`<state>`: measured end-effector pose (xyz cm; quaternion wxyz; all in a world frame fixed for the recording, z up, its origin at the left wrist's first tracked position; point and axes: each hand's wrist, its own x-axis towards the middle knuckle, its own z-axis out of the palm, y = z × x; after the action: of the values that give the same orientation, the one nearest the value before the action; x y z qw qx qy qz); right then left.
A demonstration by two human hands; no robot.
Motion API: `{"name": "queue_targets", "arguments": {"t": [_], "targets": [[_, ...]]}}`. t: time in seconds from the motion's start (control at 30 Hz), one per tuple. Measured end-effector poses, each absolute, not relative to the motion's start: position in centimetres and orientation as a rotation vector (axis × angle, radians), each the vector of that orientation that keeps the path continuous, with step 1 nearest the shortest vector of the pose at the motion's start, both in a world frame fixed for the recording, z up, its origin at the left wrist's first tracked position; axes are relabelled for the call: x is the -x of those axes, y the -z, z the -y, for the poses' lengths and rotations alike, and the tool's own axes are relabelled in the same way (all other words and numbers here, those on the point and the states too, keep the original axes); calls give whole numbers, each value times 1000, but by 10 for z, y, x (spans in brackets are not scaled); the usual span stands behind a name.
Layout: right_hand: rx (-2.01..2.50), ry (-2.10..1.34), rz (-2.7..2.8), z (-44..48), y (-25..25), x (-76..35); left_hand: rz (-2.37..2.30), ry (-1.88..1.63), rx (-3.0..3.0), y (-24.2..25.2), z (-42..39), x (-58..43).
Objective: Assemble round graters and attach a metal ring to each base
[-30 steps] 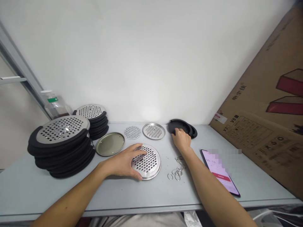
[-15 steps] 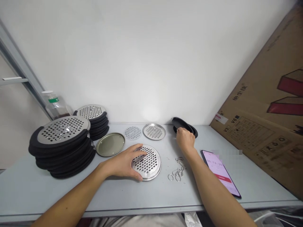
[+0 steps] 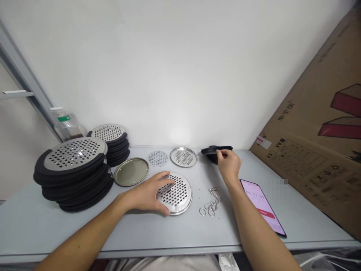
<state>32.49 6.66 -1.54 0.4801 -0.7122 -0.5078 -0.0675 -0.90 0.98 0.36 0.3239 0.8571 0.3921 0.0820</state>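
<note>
"While the left hand lies open on the round perforated steel disc, what's different?"

"The right hand pinches the round black rubber ring, now tipped nearly edge-on, apparently lifted."

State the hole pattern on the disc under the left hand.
Rectangular slots in rows across the disc, head view.

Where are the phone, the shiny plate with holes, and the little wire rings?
Smartphone (image 3: 261, 206): head view, on its pink screen.
Perforated steel disc (image 3: 182, 197): head view, on its holed face, beside the fingers.
Wire rings (image 3: 214, 205): head view, on the tangled middle of the bunch.
</note>
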Motion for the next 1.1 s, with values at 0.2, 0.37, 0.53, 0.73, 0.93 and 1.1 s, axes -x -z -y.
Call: {"name": "queue_targets", "arguments": {"t": [0.2,0.37,0.53,0.73,0.93,1.1], "targets": [[1522,-67,1063,-61,11,-324,-1011,-295,-2234,3,-9,6],[1280,-483,1064,-65,16,-312,-1065,-465,-2084,11,-16,7],[1102,-851,1147,-49,13,-278,-922,-749,-1891,4,-32,19],[931,-1227,1111,-29,19,-242,-995,-494,-2095,-25,-28,30],[941,-1252,1090,-31,25,-239,-1036,-535,-2133,-25,-28,30],[943,-1300,1052,-28,25,-237,-1069,-566,-2169,-30,-27,29]]}}
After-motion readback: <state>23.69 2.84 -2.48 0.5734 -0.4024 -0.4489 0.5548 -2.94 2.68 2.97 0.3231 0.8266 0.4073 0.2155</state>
